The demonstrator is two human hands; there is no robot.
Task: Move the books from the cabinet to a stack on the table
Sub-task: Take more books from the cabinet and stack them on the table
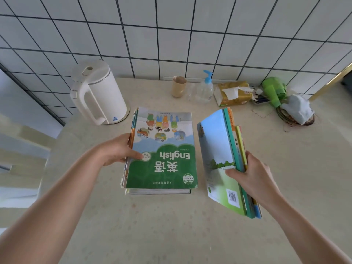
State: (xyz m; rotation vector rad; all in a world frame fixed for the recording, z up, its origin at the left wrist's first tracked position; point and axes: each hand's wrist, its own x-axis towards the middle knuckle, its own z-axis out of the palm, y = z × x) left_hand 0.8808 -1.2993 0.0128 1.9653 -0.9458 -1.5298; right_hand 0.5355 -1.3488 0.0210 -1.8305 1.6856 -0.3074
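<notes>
A stack of books (162, 149) lies flat on the beige table (171, 225), topped by a green and blue English textbook seen upside down. My left hand (118, 149) grips the stack's left edge, thumb on the top cover. To the right, my right hand (253, 178) holds a bundle of several thin books (221, 159) tilted on edge, its blue and green back cover with a barcode facing left. The bundle stands just right of the stack, apart from it. The cabinet is not in view.
A white electric kettle (97, 92) stands behind the stack at the left. Along the tiled wall sit a tan cup (178, 86), a pump bottle (205, 88), a tissue pack (233, 93), a green object (274, 90) and a white cloth (297, 109). A pale chair (21, 149) is at the left.
</notes>
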